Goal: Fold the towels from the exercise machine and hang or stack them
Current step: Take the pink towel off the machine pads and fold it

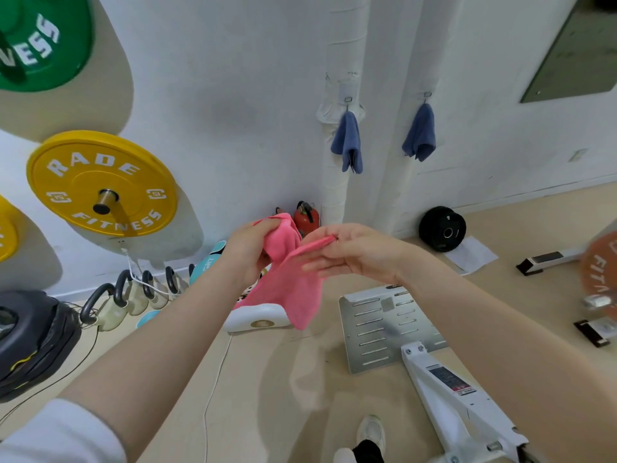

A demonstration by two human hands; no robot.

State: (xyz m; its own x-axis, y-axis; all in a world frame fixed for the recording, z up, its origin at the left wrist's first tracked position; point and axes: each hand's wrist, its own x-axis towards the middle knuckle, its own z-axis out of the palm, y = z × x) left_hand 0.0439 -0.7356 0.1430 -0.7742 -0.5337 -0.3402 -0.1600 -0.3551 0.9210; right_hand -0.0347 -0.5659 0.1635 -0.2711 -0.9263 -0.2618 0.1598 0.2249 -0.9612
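A pink towel hangs in mid-air between both hands, folded over and drooping toward the floor. My left hand grips its upper left part in a closed fist. My right hand pinches the upper right edge between thumb and fingers, palm turned up. Two blue towels hang folded on wall hooks ahead: one on the white pipe, the other to its right.
Yellow and green weight plates are mounted on the left wall. Kettlebells line the floor below. A red fire extinguisher stands in the corner. The white machine frame and metal footplate lie at lower right, a black plate beyond.
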